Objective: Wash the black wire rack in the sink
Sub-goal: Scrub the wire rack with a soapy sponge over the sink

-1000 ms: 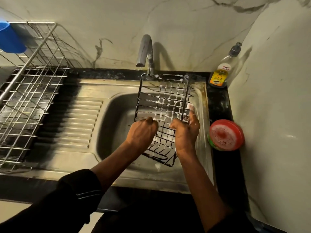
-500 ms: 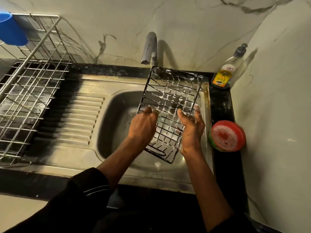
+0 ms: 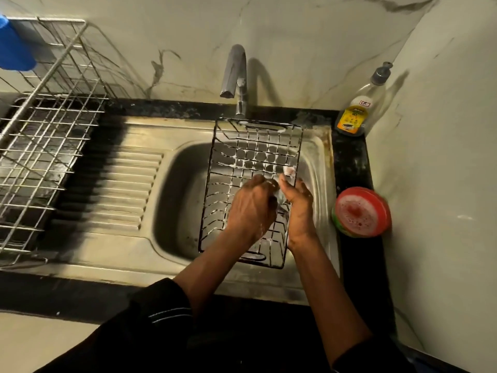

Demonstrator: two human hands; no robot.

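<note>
The black wire rack (image 3: 258, 146) is held tilted over the steel sink (image 3: 174, 200), its far end under the faucet (image 3: 236, 71). White foam clings to its wires. My left hand (image 3: 250, 208) lies on the middle of the rack with its fingers curled around the wires. My right hand (image 3: 300, 203) grips the rack's right edge, and something pale and foamy shows at its fingertips. The two hands nearly touch. No water runs from the faucet.
A ribbed drainboard (image 3: 121, 189) lies left of the basin, with a silver dish drainer (image 3: 45, 146) and a blue cup (image 3: 13, 49) beyond it. A soap pump bottle (image 3: 355, 114) and a red round tub of foamy soap (image 3: 360, 211) stand on the right ledge by the wall.
The rack has swung from a slant to nearly square with the sink. My left hand slid from its left edge toward the middle, close to my right hand.
</note>
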